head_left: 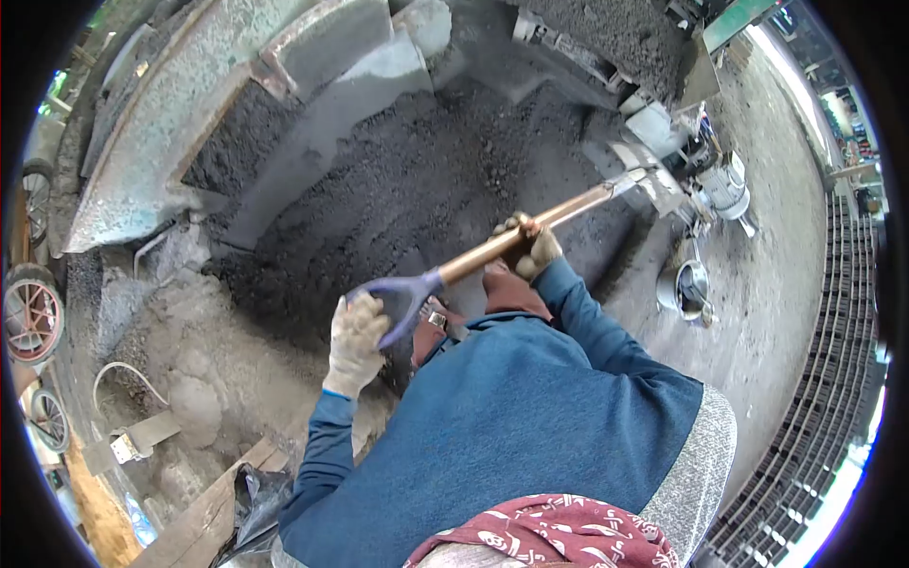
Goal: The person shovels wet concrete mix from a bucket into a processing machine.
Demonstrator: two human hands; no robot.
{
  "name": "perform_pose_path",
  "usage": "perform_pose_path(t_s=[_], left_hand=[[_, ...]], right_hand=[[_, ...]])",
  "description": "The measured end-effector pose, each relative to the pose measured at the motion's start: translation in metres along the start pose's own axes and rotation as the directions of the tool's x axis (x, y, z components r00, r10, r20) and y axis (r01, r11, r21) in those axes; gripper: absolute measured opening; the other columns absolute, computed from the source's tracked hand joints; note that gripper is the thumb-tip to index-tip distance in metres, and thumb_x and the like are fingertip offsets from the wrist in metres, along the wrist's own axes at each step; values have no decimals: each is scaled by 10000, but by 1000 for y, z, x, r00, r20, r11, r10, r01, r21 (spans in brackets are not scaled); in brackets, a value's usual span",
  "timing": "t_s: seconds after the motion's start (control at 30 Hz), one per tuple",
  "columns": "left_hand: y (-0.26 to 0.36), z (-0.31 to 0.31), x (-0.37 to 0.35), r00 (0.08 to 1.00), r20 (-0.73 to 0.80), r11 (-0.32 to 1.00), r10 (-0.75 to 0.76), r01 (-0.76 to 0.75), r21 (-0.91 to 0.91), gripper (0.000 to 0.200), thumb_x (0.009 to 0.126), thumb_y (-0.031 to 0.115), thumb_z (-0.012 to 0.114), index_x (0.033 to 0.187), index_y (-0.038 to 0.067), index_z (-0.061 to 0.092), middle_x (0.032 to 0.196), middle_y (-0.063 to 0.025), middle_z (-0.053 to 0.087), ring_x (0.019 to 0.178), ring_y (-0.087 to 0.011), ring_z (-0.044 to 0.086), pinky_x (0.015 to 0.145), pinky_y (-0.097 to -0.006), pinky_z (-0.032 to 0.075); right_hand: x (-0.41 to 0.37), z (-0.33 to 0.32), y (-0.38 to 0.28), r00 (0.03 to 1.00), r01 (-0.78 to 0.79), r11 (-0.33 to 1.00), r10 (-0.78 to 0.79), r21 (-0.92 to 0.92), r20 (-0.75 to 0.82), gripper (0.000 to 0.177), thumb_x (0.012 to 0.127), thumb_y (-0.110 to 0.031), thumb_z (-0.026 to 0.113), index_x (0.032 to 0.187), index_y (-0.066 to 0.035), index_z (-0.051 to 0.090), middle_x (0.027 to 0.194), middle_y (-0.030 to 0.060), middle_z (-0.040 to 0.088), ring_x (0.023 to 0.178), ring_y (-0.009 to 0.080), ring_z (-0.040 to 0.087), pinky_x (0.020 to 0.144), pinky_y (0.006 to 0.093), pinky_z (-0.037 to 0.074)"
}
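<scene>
The shovel (568, 208), stiff and probably blade-heavy when loaded, stands blade-down in the dark gravel mix (407, 180), with the gloved left hand (355, 339) closed round its D-grip and the right hand (532, 244) clenched mid-shaft for leverage.

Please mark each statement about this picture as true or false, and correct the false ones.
1. The left hand and the right hand both hold the shovel. True.
2. The left hand grips the purple handle. True.
3. The right hand holds a bucket. False: it grips the wooden shaft; the bucket stands on the ground, apart from both hands.
4. The sleeves are red. False: the sleeves are blue.
5. Both hands wear gloves. True.
</scene>
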State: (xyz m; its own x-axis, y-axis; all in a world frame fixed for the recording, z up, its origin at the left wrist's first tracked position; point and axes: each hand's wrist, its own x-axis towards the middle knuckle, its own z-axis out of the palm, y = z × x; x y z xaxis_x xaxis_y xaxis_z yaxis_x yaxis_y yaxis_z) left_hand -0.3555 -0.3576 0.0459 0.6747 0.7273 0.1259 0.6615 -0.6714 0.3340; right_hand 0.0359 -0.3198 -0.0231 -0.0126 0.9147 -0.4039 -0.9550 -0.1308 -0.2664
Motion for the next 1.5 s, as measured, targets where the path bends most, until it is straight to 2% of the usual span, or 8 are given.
perform_pose_path(t_s=[0.13, 0.33, 0.5, 0.67, 0.8, 1.03, 1.27, 1.5], left_hand=[[26, -40, 81, 792, -608, 956, -57, -132, -261, 580, 848, 228, 695, 1351, -5, 527, 1324, -173, 561, 1250, -388, 531, 1056, -525, 422], [84, 114, 193, 522, 828, -397, -206, 729, -558, 758, 862, 481, 655, 1372, -42, 450, 1241, -211, 579, 1071, -327, 601, 891, -440, 525], [161, 259, 213, 304, 941, -926, -151, 290, -242, 102, 901, 188, 566, 916, 123, 490, 866, -65, 537, 791, -260, 562, 781, -458, 528], [131, 374, 168, 118, 939, -862, -324, 371, -345, 212, 857, 161, 592, 1031, 101, 488, 941, -77, 538, 862, -276, 586, 813, -489, 524], [158, 452, 138, -86, 855, -764, -512, 501, -407, 480, 883, 320, 547, 1277, 50, 493, 1125, -141, 592, 1009, -325, 617, 872, -444, 522], [319, 456, 79, -155, 988, -937, -22, 347, 34, 161, 906, 216, 614, 900, 102, 500, 659, -111, 491, 528, -293, 515, 561, -525, 512], [335, 570, 16, -405, 914, -704, -37, 659, 264, 110, 884, 152, 602, 934, 80, 534, 679, -109, 490, 543, -288, 537, 554, -513, 552], [139, 592, 167, -43, 973, -589, -227, 802, -101, 132, 900, 174, 585, 799, 120, 519, 580, -73, 514, 473, -247, 547, 529, -433, 531]], right_hand=[[4, 6, -29, 950, 119, 960, -35, 255, -309, 47, 718, -131, 605, 744, -106, 575, 705, 43, 592, 686, 226, 576, 771, 417, 502], [-63, -36, -27, 885, -418, 809, 258, 414, 389, 164, 828, -262, 640, 926, -131, 643, 709, -30, 565, 699, 199, 584, 712, 366, 508], [-186, -80, -78, 939, -334, 925, 310, -179, -150, 557, 907, -486, 597, 1279, -72, 566, 1171, 139, 621, 1036, 308, 611, 924, 468, 491], [-335, -51, -167, 845, 520, 781, -529, -347, 76, 677, 852, -432, 737, 1367, -49, 525, 1258, 185, 613, 1178, 314, 589, 1018, 477, 479], [-354, -68, -153, 847, -258, -93, -500, -962, -179, 493, 778, -87, 779, 1233, -25, 599, 1096, 123, 667, 954, 215, 660, 780, 335, 573], [-438, -210, -55, 72, -313, 855, -414, -414, -908, 177, 823, -69, 676, 996, -61, 641, 791, 57, 630, 693, 189, 607, 592, 348, 509], [-437, -266, 47, -443, -31, 998, 38, 58, -896, 99, 876, -178, 618, 916, -88, 626, 737, 29, 570, 550, 197, 535, 479, 374, 454], [-240, -283, 65, 96, -112, 956, -262, -272, -960, 146, 814, -51, 743, 916, -45, 639, 719, 46, 615, 569, 172, 571, 491, 337, 493]])
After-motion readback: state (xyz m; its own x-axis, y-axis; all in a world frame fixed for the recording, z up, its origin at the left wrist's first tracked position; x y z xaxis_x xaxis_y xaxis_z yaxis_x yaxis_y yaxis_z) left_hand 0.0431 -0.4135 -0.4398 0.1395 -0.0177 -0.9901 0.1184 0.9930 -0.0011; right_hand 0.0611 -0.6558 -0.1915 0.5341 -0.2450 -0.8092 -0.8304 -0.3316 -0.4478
